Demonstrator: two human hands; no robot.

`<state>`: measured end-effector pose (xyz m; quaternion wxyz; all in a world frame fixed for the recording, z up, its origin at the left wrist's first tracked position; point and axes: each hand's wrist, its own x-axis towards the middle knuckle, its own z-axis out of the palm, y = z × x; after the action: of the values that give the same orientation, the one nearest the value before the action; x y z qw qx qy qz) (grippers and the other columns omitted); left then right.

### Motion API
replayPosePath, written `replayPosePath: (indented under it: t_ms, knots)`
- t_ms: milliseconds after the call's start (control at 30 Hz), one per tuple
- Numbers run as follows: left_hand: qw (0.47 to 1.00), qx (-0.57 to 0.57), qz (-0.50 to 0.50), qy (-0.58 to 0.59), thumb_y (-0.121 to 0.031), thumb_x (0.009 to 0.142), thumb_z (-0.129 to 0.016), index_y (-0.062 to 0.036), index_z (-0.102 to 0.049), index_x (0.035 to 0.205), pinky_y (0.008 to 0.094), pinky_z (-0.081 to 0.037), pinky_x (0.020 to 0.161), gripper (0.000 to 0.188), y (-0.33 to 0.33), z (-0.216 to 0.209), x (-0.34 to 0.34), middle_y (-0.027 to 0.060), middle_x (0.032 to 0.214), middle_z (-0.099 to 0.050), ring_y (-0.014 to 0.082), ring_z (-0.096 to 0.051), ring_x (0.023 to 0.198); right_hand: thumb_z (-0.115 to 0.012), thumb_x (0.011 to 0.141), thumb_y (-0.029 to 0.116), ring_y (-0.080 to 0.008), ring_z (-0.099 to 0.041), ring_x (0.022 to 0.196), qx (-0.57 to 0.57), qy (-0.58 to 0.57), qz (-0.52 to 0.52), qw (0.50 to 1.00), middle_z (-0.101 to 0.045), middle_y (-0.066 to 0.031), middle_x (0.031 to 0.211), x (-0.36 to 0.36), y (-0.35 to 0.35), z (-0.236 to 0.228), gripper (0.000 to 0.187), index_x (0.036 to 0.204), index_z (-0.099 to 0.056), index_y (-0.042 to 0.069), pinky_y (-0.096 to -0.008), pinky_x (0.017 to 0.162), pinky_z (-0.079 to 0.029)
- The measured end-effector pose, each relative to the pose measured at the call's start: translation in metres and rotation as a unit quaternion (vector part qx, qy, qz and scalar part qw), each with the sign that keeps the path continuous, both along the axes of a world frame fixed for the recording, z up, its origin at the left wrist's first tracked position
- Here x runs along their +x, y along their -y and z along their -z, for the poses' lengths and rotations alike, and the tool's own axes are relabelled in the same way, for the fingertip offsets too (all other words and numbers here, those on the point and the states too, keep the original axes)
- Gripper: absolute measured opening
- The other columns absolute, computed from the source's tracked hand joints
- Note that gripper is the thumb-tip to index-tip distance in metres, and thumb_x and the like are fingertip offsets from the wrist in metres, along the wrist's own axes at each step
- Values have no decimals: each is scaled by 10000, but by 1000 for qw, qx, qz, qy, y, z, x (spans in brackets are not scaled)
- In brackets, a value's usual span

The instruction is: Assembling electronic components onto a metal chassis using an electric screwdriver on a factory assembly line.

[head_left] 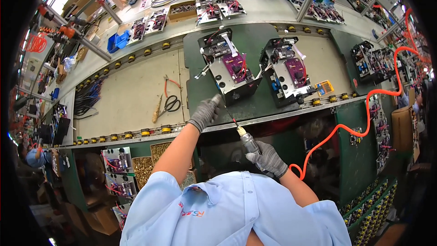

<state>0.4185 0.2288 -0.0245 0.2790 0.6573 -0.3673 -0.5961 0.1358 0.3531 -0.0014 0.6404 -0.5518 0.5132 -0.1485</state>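
My right hand (269, 159), in a grey glove, is wrapped round a pneumatic screwdriver (248, 142) with a long thin bit. The bit points up and left, toward the front edge of an electronic assembly (234, 66) with a purple circuit board and a black end plate. Close to the bit's tip is my gloved left hand (205, 115), its fingers drawn together at the assembly's front left corner; what they pinch, if anything, is too small to make out. A second similar assembly (291, 70) stands to the right on the same dark green board (193, 93).
An orange air hose (339, 129) curves away to the right. Black-handled scissors (173, 104), orange-handled pliers (169, 82) and a wooden-handled tool (157, 111) lie left of the board. A yellow bit case (324, 87) sits right. Bins of brass-coloured fasteners (143, 169) stand below the bench edge.
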Motion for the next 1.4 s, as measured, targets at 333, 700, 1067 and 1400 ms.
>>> replayPosePath:
  t_ms: [333, 700, 1067, 1400]
  knots:
    - [975, -58, 3, 213, -738, 806, -620, 88, -609, 1254, 396, -468, 953, 939, 65, 77, 9, 242, 1134, -661, 329, -627, 1073, -753, 811, 388, -145, -610, 767, 35, 28, 73, 996, -653, -60, 865, 18, 5, 33, 462, 1073, -620, 31, -321, 723, -521]
    - [971, -36, 29, 233, -786, 755, -620, 116, -621, 1232, 402, -450, 1021, 1021, 67, 74, 17, 285, 1195, -658, 364, -630, 1145, -768, 782, 429, -203, -622, 869, 25, 36, 99, 994, -666, -95, 954, 25, -2, 38, 550, 1139, -624, 36, -356, 830, -513]
    - [983, -69, 22, 171, -672, 838, -646, 33, -683, 1028, 333, -451, 592, 731, 71, 79, 14, 73, 742, -591, 157, -517, 624, -770, 779, 404, -195, -609, 824, -7, 8, 92, 996, -651, -85, 907, 31, -4, 29, 511, 1105, -625, 37, -366, 786, -515]
    - [991, -29, -16, 127, -566, 886, -644, 26, -670, 1057, 341, -417, 514, 616, 71, 72, 6, 51, 685, -547, 162, -489, 545, -758, 802, 386, -154, -596, 733, 18, 71, 109, 991, -637, -59, 845, 33, -5, 37, 471, 1071, -617, 27, -329, 688, -517]
